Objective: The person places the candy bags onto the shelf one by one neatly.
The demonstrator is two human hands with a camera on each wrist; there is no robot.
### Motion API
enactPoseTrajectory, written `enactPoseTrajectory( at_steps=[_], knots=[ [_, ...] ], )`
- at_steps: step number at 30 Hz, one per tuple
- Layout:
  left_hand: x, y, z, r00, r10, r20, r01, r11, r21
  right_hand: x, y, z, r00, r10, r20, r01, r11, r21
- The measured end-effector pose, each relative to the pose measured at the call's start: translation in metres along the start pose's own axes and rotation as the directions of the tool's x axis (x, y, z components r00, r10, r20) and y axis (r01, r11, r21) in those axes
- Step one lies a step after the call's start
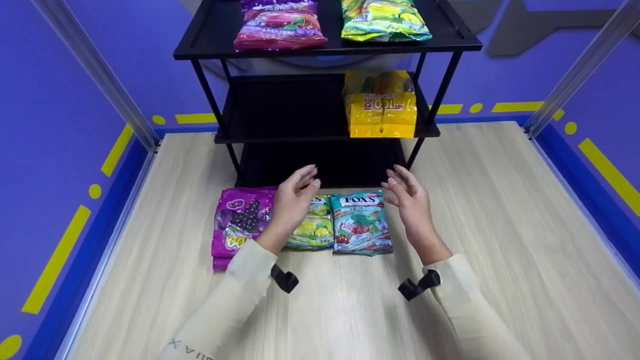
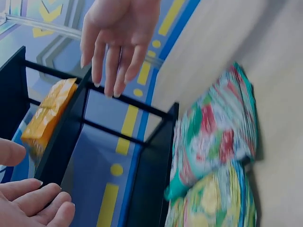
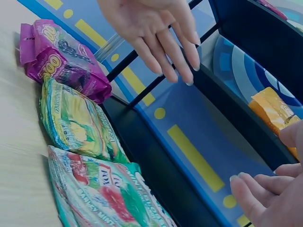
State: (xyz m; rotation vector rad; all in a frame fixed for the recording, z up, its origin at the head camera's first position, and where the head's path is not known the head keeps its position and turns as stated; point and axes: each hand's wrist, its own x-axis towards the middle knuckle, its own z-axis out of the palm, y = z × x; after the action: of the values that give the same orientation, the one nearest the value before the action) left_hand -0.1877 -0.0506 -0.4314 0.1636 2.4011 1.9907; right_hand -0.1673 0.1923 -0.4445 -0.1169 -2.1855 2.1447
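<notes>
My left hand hovers over the yellow-green candy bag, partly covering it in the head view, fingers relaxed and holding nothing. To its left lies a purple candy bag with a grape picture. My right hand is raised just right of a teal Fox's candy bag, its fingers loosely bent and nothing in them. In the left wrist view the palm of the right hand faces the left hand across a gap. All three bags lie in a row on the floor.
A black three-tier shelf stands right behind the bags. On its middle tier a yellow bag sits at the right. The top tier bears a pink-purple bag and a green-yellow bag. Blue panels wall both sides.
</notes>
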Motion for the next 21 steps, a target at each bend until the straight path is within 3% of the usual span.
enactPoseTrajectory(
  at_steps=[4, 11, 21],
  knots=[
    [-0.005, -0.009, -0.020, 1.000, -0.019, -0.014, 0.019, 0.998, 0.055, 0.000, 0.005, 0.004, 1.000, 0.012, 0.004, -0.012, 1.000, -0.016],
    [-0.011, -0.028, -0.057, 0.991, -0.053, -0.123, 0.074, 0.982, 0.172, 0.001, 0.012, 0.009, 0.998, 0.058, 0.020, -0.057, 0.997, -0.042],
    [-0.020, -0.068, -0.111, 0.972, -0.128, -0.198, 0.192, 0.919, 0.345, 0.000, 0.018, 0.015, 0.995, 0.080, 0.059, -0.077, 0.996, -0.053]
  ],
)
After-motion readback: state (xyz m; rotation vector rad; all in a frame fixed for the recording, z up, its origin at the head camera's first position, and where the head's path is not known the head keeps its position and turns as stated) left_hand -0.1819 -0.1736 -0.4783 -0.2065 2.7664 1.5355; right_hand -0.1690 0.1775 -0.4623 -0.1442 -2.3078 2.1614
